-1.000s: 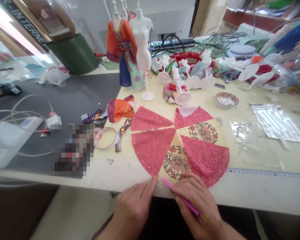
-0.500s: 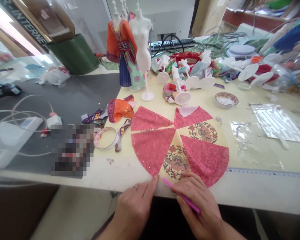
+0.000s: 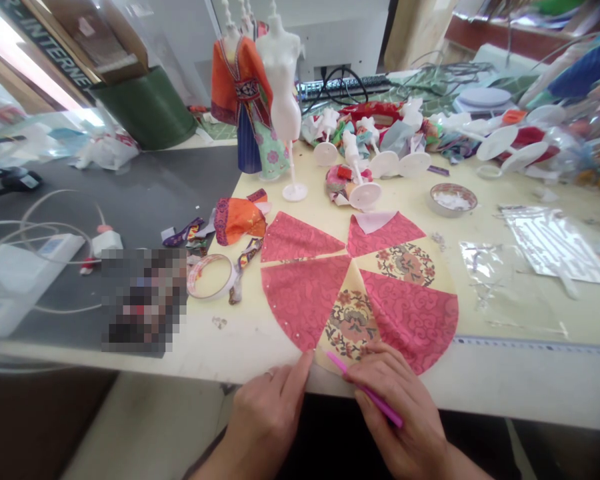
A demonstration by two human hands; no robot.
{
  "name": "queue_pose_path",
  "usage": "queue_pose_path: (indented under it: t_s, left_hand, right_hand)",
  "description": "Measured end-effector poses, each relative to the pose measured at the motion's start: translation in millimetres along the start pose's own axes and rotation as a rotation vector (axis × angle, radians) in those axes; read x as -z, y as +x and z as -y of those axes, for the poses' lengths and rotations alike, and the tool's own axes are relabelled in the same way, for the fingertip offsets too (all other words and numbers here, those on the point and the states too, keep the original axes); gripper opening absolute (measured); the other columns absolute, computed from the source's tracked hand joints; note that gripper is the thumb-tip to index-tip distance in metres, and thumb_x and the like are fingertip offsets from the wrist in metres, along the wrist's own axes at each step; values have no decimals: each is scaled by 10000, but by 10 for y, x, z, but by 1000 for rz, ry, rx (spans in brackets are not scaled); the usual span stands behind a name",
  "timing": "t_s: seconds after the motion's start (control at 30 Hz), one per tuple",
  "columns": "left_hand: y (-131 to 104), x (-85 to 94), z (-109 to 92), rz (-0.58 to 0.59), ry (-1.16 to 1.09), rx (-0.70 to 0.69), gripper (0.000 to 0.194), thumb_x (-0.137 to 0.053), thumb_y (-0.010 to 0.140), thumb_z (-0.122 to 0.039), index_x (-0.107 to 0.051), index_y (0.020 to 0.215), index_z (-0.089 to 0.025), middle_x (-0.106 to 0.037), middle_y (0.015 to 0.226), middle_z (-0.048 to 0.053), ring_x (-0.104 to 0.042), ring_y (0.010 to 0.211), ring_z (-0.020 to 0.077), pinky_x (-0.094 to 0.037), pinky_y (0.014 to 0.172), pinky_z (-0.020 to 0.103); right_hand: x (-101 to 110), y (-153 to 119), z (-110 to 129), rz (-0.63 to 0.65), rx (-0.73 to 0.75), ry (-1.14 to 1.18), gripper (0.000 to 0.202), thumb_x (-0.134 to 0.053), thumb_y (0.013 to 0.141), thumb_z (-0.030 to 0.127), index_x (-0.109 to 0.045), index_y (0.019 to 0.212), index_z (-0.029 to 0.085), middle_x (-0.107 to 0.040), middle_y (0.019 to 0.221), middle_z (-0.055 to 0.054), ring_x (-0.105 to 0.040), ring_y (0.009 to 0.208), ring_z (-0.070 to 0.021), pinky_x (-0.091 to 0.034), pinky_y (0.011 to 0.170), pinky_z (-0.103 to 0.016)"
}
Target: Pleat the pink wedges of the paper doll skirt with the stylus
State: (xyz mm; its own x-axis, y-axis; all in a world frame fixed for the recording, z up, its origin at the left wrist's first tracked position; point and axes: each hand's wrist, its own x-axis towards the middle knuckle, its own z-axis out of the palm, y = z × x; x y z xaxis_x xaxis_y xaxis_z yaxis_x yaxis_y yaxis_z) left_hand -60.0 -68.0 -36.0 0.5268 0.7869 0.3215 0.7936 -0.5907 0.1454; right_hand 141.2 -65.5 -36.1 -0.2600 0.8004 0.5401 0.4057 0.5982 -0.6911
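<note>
Red patterned fabric wedges (image 3: pixel 305 300) and cream floral wedges (image 3: pixel 353 323) form a round piece near the table's front edge. Small pale beads dot the left rim. My right hand (image 3: pixel 397 400) is closed around a pink pen-like tool (image 3: pixel 380 403), its tip over the lower cream wedge. My left hand (image 3: pixel 275 407) has its index fingertip at the bottom corner of the red wedge; its other fingers are curled, and whether they hold anything is hidden.
A tape roll (image 3: pixel 210 277) and orange doll clothing (image 3: pixel 240 220) lie left of the fabric. Behind stand a white mannequin (image 3: pixel 285 100) and a dressed one (image 3: pixel 245 100). A bowl of white pieces (image 3: pixel 453 200) and clear plastic bags (image 3: pixel 495 273) are on the right.
The pink tool's tip has shifted slightly right and up over the cream wedge. My left hand has barely moved, and the fabric lies as before.
</note>
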Motion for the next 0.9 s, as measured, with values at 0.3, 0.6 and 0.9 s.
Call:
queue_pose_path:
  t_s: [0.3, 0.6, 0.9]
  left_hand:
    - [7, 56, 67, 2, -10, 42, 372, -381, 878, -75, -475, 1236, -115, -654, 647, 22, -578, 489, 116, -462, 504, 216]
    - [217, 187, 350, 141, 233, -36, 375, -355, 812, -23, -569, 1109, -106, -652, 648, 21, -609, 504, 164, -438, 430, 261]
    - [321, 217, 425, 227, 350, -39, 409, -400, 766, -4, -586, 1115, -108, -654, 662, 33, -627, 539, 182, -440, 438, 260]
  right_hand:
    - [212, 51, 41, 10, 70, -76, 341, -479, 763, -11, -561, 1068, 118, -660, 852, -68, -629, 832, -178, -456, 872, -415]
    - [860, 110, -472, 32, 147, -665, 410, -513, 811, 85, -509, 1211, 171, -659, 987, -90, -584, 996, -254, -410, 946, -495]
    - [805, -265, -390, 169, 160, -727, 417, -442, 808, 66, -519, 1210, 141, -646, 1001, -101, -574, 988, -235, -384, 969, -511]
